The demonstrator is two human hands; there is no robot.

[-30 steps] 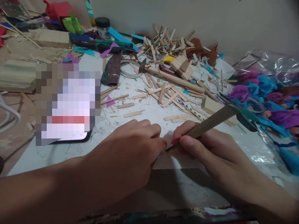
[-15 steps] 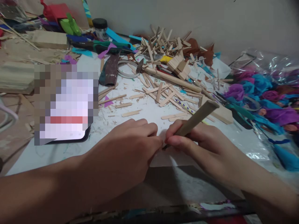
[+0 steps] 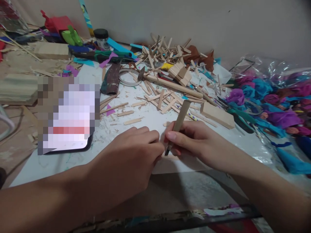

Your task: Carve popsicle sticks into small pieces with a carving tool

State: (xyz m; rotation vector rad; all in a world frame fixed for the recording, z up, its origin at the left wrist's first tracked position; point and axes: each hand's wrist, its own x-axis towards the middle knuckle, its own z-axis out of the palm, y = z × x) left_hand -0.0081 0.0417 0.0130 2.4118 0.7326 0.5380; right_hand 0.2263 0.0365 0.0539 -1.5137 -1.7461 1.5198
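The tool (image 3: 180, 116) stands in the right hand (image 3: 194, 142), just right of the left hand (image 3: 131, 158). A phone (image 3: 73, 142) lies farther left, craft sticks (image 3: 162, 53) behind them.

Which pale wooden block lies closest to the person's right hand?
The pale rectangular wooden block beside the purple paper flowers, right of the right hand gripping the wooden-handled tool; the others lie far left.
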